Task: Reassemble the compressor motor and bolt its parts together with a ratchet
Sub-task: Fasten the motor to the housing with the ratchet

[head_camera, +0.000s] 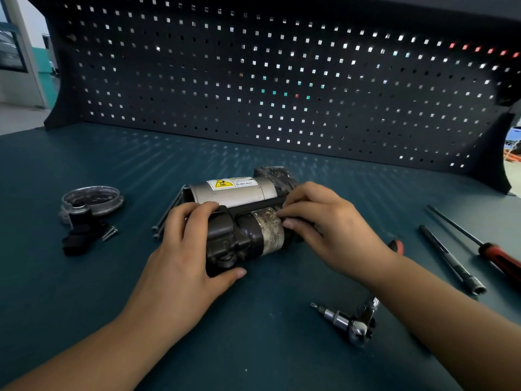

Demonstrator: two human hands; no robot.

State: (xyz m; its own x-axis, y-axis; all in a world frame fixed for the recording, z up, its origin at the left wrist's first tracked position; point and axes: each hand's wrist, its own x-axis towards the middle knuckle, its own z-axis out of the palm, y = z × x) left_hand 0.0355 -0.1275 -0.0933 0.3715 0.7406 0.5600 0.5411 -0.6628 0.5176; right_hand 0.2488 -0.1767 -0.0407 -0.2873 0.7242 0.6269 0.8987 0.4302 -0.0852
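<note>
The compressor motor (239, 218) lies on its side mid-desk, its silver labelled cylinder behind and its dark housing in front, so the main body looks joined but not bolted. The left hand (183, 249) grips the housing's left end, fingers (197, 210) curled over the top and thumb against the lower near edge. The right hand (329, 221) has its fingers (293, 213) pressed together, pinching at the right end of the worn-labelled section. Much seems left to do: long bolts (166, 215) lie loose just beside the motor, and a round end cover (93, 200), a black plastic part (81, 232) and a screw (110, 233) sit apart on the left of the desk (253, 348). The ratchet (349, 323) lies untouched by the right forearm.
</note>
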